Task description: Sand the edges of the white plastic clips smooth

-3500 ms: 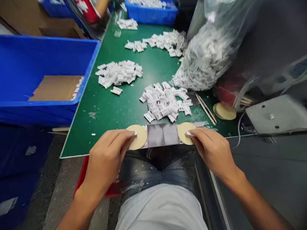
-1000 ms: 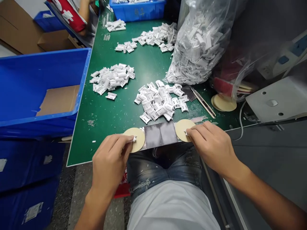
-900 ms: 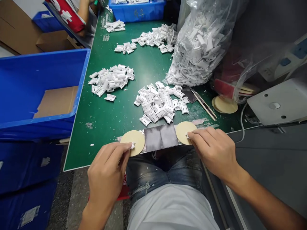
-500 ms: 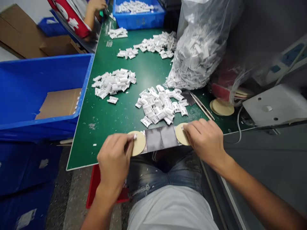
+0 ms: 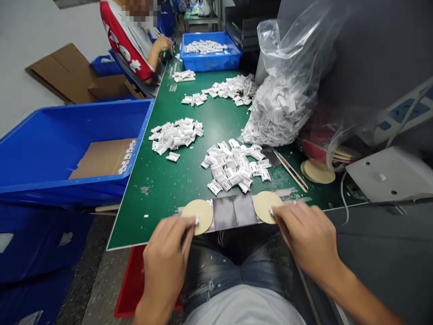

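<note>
My left hand (image 5: 167,257) is closed in a pinch on a small white piece (image 5: 197,220) at the left cream disc (image 5: 200,208). At the right cream disc (image 5: 267,202), my right hand (image 5: 309,237) pinches another small white piece (image 5: 271,212) near the disc's lower right edge. Both discs lie flat at the table's front edge. Between them sit two dark grey square sheets (image 5: 233,211), side by side. The pieces are mostly covered by fingertips, so their shape is unclear. Just beyond is a pile of white plastic parts (image 5: 232,164).
More white parts (image 5: 177,135) are heaped on the green table (image 5: 135,216). A clear bag of parts (image 5: 284,108) and tweezers (image 5: 291,170) lie right. A blue bin (image 5: 84,131) adjoins the left edge; a blue tray (image 5: 211,61) stands farther back. A co-worker (image 5: 135,49) sits far left.
The camera view has tilted up, so the table appears lower. Both hands have shifted toward the near side of their discs, still pinching the small pieces. The piles look unchanged.
</note>
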